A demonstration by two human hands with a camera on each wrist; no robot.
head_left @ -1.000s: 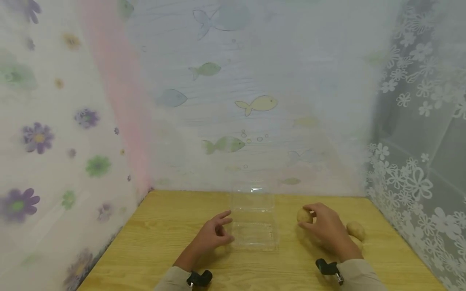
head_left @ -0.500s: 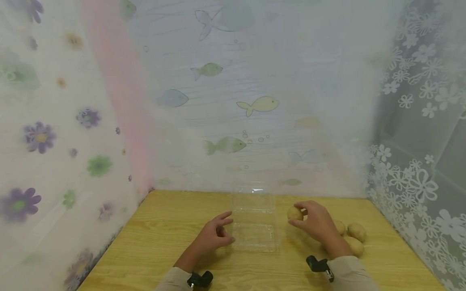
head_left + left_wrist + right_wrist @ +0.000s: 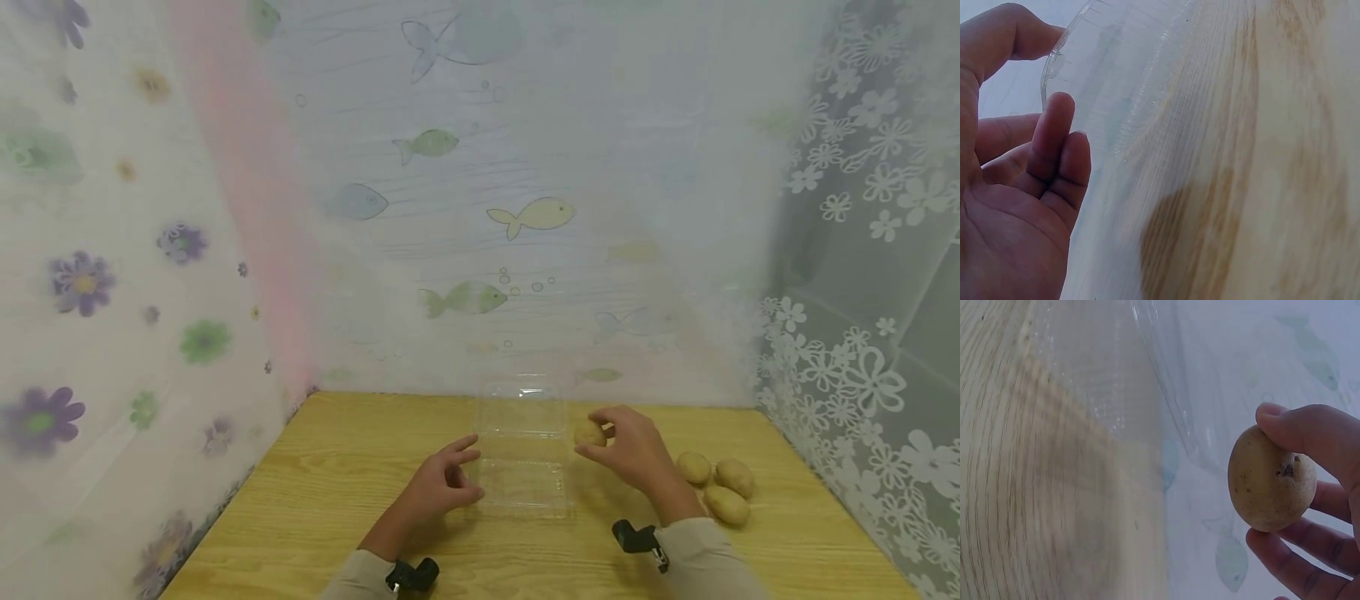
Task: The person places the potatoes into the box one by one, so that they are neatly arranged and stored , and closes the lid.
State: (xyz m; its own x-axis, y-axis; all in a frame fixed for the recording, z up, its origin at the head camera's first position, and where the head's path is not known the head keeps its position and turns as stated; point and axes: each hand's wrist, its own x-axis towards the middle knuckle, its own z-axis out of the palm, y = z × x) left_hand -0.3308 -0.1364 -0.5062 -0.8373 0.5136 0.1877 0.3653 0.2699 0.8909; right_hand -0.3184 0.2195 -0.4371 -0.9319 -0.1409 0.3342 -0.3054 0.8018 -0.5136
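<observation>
My right hand (image 3: 633, 446) pinches a round, tan potato (image 3: 588, 433) between thumb and fingertips, just right of a clear plastic box (image 3: 525, 510). In the right wrist view the potato (image 3: 1269, 481) shows a dark blemish, and its far side is covered by the fingers. The box lies with its lid (image 3: 522, 404) raised at the back, and nothing shows inside. At its left side is my left hand (image 3: 438, 483), fingers loosely bent and spread from the thumb. The left wrist view has the thumb and fingertips touching the rim of the box (image 3: 1116, 81).
Several things bound the space: three more potatoes (image 3: 726, 504) grouped at the right of the wooden table (image 3: 360, 467), a fish-print curtain (image 3: 450, 250) behind, and flowered sheets on both sides. Each wrist bears a black camera mount (image 3: 636, 536).
My right hand has carried the potato leftward from the group to the box's right side. The other potatoes are now uncovered. My left hand has stayed in place at the box.
</observation>
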